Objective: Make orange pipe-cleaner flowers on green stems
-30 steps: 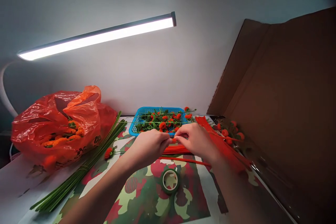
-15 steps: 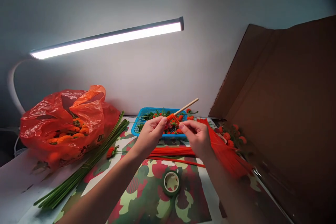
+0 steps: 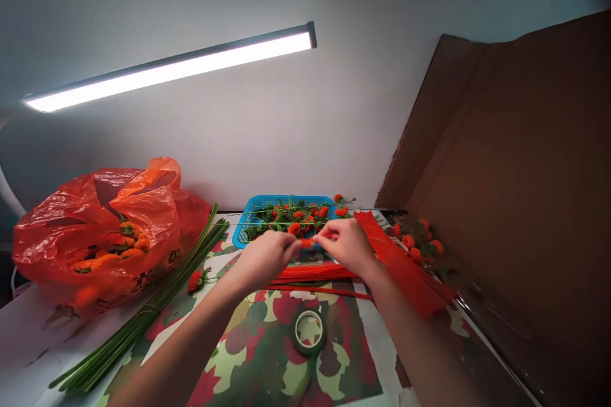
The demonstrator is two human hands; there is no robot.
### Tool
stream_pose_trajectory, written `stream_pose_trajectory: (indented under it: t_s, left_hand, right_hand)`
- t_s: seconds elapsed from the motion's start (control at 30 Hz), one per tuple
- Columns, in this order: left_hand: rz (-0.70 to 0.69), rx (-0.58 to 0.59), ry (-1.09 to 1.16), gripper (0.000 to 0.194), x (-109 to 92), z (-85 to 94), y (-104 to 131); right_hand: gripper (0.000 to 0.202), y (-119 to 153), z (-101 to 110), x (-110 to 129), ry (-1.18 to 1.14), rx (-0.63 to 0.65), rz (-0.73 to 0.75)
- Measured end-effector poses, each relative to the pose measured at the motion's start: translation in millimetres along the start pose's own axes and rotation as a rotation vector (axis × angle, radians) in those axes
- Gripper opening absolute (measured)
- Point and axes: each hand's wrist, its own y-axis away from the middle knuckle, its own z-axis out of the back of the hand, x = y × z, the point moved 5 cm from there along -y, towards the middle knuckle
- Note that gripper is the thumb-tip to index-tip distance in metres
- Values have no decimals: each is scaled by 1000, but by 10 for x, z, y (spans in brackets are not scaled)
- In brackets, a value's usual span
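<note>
Between my two hands, just in front of the blue basket (image 3: 244,229), is a small orange fuzzy coil (image 3: 307,243). My left hand (image 3: 270,257) pinches its left end with closed fingers. At its right end, my right hand (image 3: 346,243) has its thumb and fingertips pressed together on it. The wooden stick does not show now; it may be hidden by my fingers. Orange flower heads (image 3: 294,228) with green stems fill the basket. Below my hands lie long red-orange fuzzy strips (image 3: 315,273).
A roll of green tape (image 3: 309,332) rests on the patterned mat (image 3: 267,369). At left are a red plastic bag (image 3: 95,203) holding orange pieces and a bundle of green stems (image 3: 138,324). Cardboard (image 3: 506,159) stands at right, beneath the level of a lit lamp (image 3: 176,70).
My hands have lowered and turned over the orange coil. The wooden stick that stuck out to the upper right is no longer visible. The whole view has shifted slightly.
</note>
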Motion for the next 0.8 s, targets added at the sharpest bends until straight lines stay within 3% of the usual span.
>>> stream_pose_trajectory:
  t_s: [0.1, 0.2, 0.27, 0.37, 0.43, 0.57, 0.63, 0.7, 0.8]
  left_hand:
    - [31, -257, 119, 37, 8, 26, -52]
    - [-10, -348, 316, 37, 6, 41, -75]
    - [-15, -288, 488, 38, 29, 24, -89]
    - [-55, -62, 734, 39, 34, -25, -89]
    - [-137, 100, 776, 40, -6, -20, -53]
    - [-264, 351, 535, 42, -92, 43, 75]
    - [-248, 420, 346, 40, -94, 58, 125]
    - [-190, 376, 164, 39, -65, 78, 132]
    - [-87, 131, -50, 39, -26, 132, 87]
  right_hand:
    - [16, 43, -20, 139, 53, -250, 151]
    - [19, 61, -37, 182, -134, -274, 211]
    - [18, 36, -21, 129, -343, -223, 158]
    - [17, -27, 17, 35, -618, -67, 58]
    - [19, -53, 37, 3, -698, 84, 12]
    - [22, -7, 19, -1, -602, 389, -33]
    - [19, 30, -5, 15, -457, 423, -5]
    - [14, 44, -19, 47, -254, 327, 53]
    - [12, 50, -16, 139, 67, 42, 151]
